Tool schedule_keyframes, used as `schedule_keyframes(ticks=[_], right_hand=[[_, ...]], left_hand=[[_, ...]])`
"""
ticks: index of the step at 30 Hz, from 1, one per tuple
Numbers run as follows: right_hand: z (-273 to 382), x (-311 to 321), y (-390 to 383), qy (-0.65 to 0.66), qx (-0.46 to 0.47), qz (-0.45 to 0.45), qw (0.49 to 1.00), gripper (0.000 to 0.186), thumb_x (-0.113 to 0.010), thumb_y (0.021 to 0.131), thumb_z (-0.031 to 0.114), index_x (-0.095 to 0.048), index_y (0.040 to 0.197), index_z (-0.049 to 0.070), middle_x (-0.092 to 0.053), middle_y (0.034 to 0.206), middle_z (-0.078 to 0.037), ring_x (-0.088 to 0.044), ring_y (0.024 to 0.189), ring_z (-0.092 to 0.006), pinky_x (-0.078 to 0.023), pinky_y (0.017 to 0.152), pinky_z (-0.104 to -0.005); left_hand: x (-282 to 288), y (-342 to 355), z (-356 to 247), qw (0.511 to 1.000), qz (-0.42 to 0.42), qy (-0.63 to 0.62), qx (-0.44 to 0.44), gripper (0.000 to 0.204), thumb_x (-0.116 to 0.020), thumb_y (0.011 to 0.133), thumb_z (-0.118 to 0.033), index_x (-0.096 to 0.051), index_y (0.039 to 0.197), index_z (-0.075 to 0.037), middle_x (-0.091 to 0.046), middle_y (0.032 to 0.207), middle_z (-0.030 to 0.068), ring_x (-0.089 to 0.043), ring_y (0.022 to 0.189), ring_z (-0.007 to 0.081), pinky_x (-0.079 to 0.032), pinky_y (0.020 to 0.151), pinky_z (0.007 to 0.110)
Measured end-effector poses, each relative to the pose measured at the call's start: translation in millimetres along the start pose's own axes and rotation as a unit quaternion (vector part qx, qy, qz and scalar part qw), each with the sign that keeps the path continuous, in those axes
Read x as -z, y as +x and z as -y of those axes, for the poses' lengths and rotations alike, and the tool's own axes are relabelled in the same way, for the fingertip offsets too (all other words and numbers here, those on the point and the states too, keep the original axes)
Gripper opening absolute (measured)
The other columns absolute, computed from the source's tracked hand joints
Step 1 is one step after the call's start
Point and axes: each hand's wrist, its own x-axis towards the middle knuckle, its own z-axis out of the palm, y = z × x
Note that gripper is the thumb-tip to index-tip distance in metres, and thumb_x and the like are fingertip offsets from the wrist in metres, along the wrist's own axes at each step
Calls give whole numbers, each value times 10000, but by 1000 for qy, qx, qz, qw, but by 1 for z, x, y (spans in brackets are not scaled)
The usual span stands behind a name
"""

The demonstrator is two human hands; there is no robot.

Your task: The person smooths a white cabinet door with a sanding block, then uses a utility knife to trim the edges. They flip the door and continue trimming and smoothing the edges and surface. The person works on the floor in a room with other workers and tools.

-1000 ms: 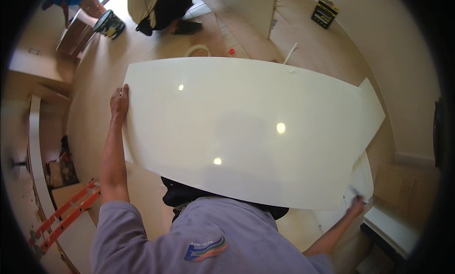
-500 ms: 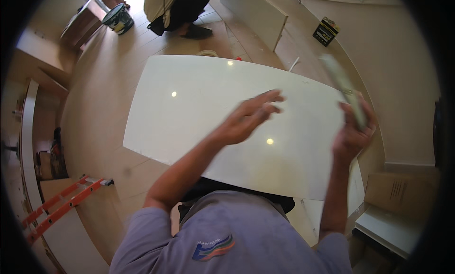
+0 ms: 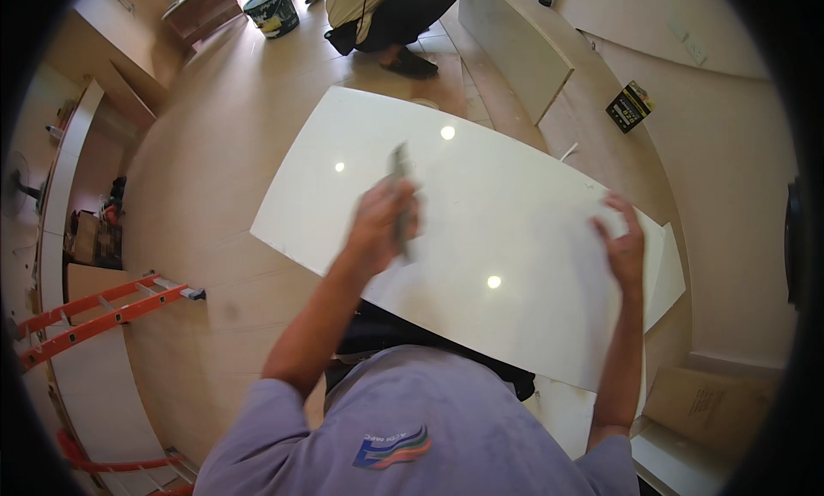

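A glossy white rectangular panel lies beneath the fingers, its long axis slanting from far left to near right, the left hand gripping a slim grey tool, the right hand, fingers spread, nearer the right end.

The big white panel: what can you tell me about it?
The white panel is broad, flat and glossy, perhaps laminate, reflecting three bright spots, with small marks near its far edge. It lies slanted before the person. The left hand holds a greyish tool over it; the right hand is over its right end, contact unclear.
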Motion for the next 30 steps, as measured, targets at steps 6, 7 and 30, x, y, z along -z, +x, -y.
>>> schedule_keyframes(ticks=[6,7,30], right_hand=[[-147,58,27,-238,-15,51,970,436,-592,1037,384,-698,1239,13,-686,1283,-207,-655,1148,-378,-484,1038,-431],[-120,38,38,-132,-92,125,979,558,-492,1070,488,-698,1227,-6,-708,1208,-240,-667,1144,-372,-496,998,-424],[-72,-3,24,-40,-176,158,971,562,-524,1076,452,-671,1286,-48,-744,1172,-199,-692,1095,-266,-491,996,-365]], left_hand=[[81,-128,-2,941,-231,248,16,328,-829,895,-212,-566,999,-46,-575,777,14,-520,523,68,-436,450,229],[87,-141,15,937,-265,227,24,318,-830,895,-197,-569,998,-49,-568,764,4,-514,518,67,-432,443,237],[147,91,-19,939,-307,93,-126,272,-835,824,-19,-609,969,22,-663,794,112,-540,511,160,-413,440,321]])
